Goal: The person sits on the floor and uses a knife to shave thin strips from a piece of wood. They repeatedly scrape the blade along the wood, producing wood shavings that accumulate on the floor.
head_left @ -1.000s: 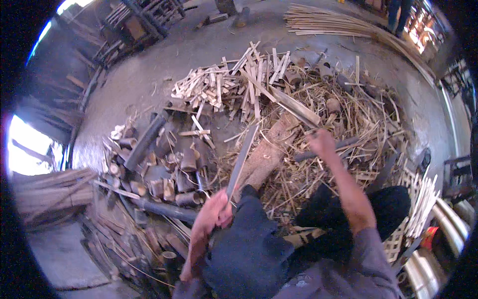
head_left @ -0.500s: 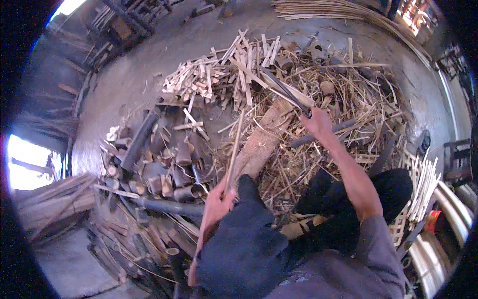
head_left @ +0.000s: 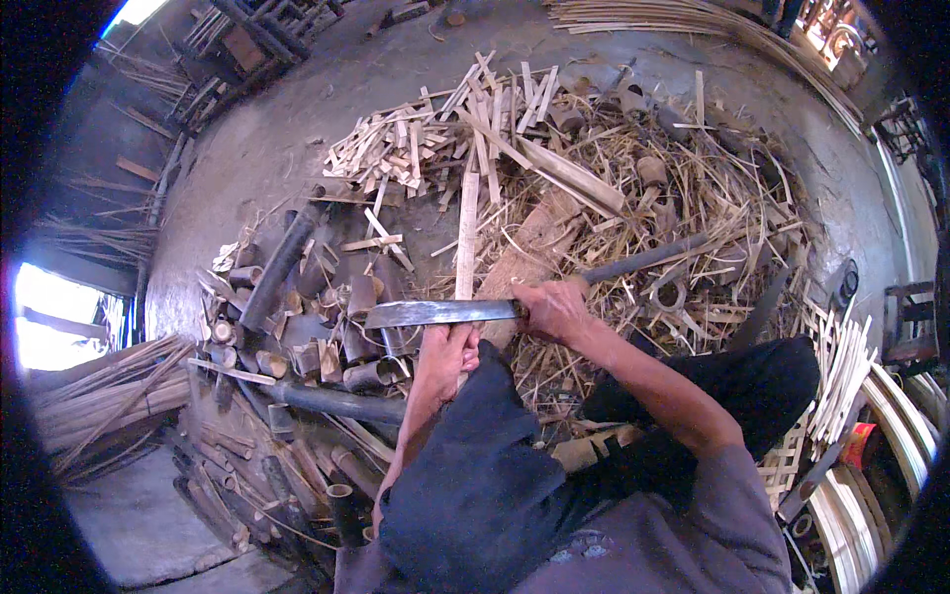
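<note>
My left hand (head_left: 445,358) is closed around the lower end of a pale bamboo strip (head_left: 468,238), which points away from me. In my right hand (head_left: 556,309) is the handle of a large knife (head_left: 440,313). Its broad blade lies crosswise over the strip, just beyond my left fingers; whether it touches the strip I cannot tell. Beneath and beyond the hands, a thick brown wooden log (head_left: 534,238) slants away, partly hidden by the knife and my right hand. A wider split bamboo piece (head_left: 574,178) rests near its far end.
Short cut strips (head_left: 406,139) are heaped beyond the hands. Shavings (head_left: 732,198) cover the floor to the right. Bamboo tube offcuts (head_left: 361,317) lie at left beside a dark pole (head_left: 282,272). Another blade (head_left: 762,312) lies right, near thin white strips (head_left: 839,371).
The knife has swung from pointing away over the pile to lying across the strip. My right hand has come nearer and leftward; the strip in my left hand has turned its flat face up.
</note>
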A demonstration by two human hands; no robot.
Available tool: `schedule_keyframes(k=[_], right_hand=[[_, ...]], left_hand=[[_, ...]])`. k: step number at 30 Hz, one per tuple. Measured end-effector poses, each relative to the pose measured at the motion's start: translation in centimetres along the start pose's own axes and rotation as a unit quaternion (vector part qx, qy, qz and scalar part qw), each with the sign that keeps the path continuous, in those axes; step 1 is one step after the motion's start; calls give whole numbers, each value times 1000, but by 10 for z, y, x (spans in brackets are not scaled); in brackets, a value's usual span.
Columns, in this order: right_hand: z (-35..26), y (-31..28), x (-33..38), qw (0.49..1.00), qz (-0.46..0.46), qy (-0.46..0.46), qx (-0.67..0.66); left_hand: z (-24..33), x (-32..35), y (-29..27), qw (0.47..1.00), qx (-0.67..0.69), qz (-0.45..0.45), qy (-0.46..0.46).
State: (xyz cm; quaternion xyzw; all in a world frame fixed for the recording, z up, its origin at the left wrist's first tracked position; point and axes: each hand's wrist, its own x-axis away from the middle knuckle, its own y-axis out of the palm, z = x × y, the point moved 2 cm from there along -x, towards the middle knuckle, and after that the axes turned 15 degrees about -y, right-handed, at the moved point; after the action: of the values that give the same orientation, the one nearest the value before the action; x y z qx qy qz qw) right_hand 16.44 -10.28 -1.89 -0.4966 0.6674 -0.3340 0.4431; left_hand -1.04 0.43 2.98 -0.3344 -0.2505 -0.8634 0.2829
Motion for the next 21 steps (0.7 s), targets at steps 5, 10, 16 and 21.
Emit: schedule_keyframes(k=[5,10,16,21], right_hand=[[42,34,-6,980,183,-64,-56],[91,-10,5,982,-25,175,70],[62,-30,-4,979,-32,200,23],[79,-40,15,972,6,235,10]], left_hand=[[1,27,-1,1000,-10,24,8],[-19,32,-16,986,-166,4,2],[-20,29,-19,974,-227,2,19],[-28,26,-20,943,-311,64,101]])
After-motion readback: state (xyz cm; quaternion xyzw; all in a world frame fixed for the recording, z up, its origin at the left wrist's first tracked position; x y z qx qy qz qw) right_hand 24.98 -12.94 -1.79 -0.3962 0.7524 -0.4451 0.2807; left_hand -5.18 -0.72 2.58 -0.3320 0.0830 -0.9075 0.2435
